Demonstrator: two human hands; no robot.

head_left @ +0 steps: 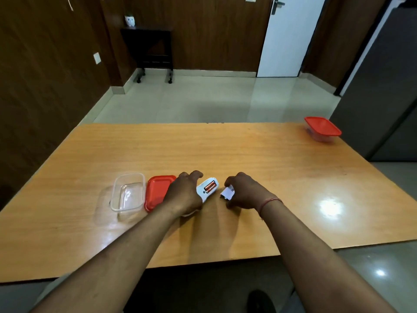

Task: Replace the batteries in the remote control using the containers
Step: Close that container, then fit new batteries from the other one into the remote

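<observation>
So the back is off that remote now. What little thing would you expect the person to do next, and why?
Probably set the cover down from the right hand and pick out a battery. Two orange batteries lie exposed in the remote, which the left hand steadies, and the open clear container waits empty beside its red lid.

The battery cover (228, 192) bears a label too small to read.
</observation>
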